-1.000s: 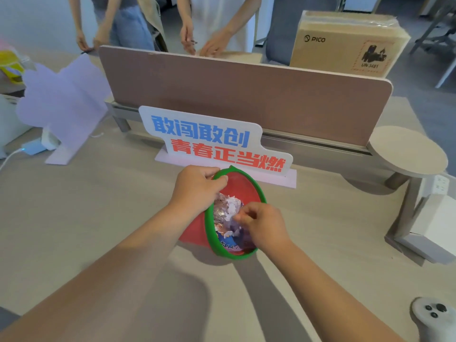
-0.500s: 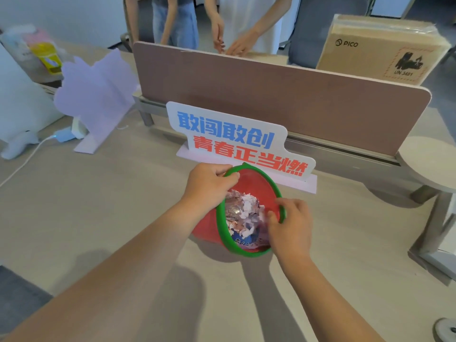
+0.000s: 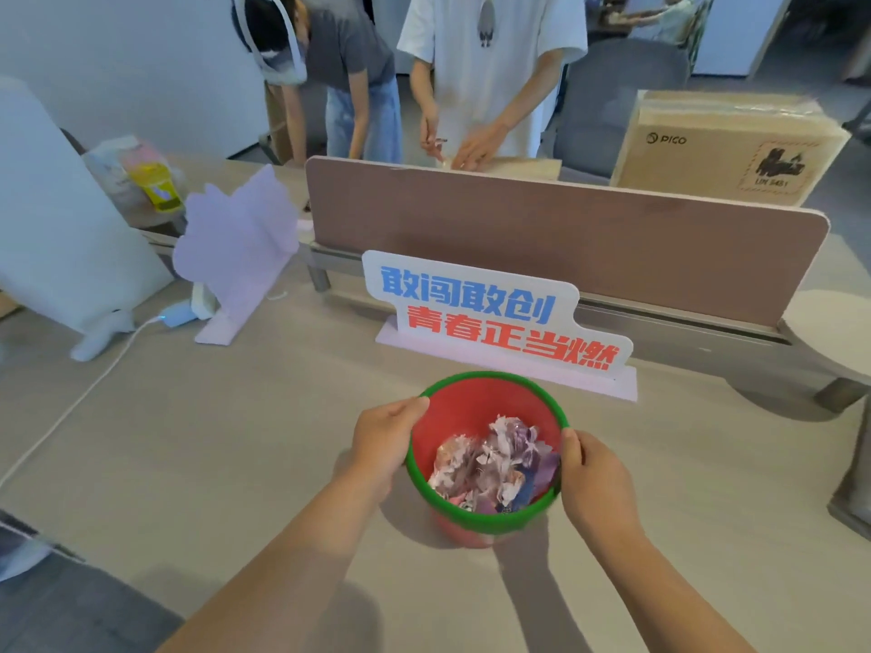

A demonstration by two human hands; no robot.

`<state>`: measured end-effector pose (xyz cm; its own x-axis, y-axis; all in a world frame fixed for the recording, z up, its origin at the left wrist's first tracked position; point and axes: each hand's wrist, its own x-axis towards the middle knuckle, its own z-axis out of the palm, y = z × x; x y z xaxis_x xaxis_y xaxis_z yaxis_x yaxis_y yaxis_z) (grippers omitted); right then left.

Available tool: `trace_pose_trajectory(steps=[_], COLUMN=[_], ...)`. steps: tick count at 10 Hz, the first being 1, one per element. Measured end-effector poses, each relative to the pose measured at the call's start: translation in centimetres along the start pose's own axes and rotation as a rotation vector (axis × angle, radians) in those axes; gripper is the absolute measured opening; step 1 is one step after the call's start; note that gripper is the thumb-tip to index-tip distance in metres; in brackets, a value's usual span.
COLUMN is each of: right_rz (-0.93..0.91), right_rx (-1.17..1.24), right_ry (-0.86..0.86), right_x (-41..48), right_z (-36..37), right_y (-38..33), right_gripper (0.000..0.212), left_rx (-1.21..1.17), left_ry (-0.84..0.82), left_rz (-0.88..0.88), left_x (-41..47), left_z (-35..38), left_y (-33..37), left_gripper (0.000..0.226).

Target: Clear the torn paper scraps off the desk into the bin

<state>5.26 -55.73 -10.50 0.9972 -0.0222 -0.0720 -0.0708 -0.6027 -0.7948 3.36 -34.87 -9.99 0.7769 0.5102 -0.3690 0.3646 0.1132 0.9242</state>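
Left hand (image 3: 386, 440) clamps the green rim of the red bin (image 3: 476, 402) at 9 o'clock, thumb over the lip. Right hand (image 3: 595, 478) grasps the same rim at 3 o'clock. Bin stands upright on the desk (image 3: 235, 440), mouth up. Torn paper scraps (image 3: 495, 466) sit heaped inside, pink, white and purple, below rim level.

Judgement: thin plastic wall, light, likely to flex if squeezed; opposed rim holds suit it. Scraps weigh almost nothing and scatter easily, so keep it level.

Slogan sign (image 3: 495, 313) at 12 o'clock; no loose scraps visible on the desk.
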Motion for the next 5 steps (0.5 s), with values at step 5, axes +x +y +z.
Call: trace_pose_trajectory(steps=[5], right_rz=[0.181], right_rx=[-0.03], right_ry=[0.006], right_x=[-1.3], right_z=[-2.5], right_y=[-5.2], right_gripper=[0.038], left_rx=[0.575], left_ry=[-0.313], left_rz=[-0.024], left_x=[2.4], left_z=[-4.6], left_y=[3.4], left_gripper=[0.046])
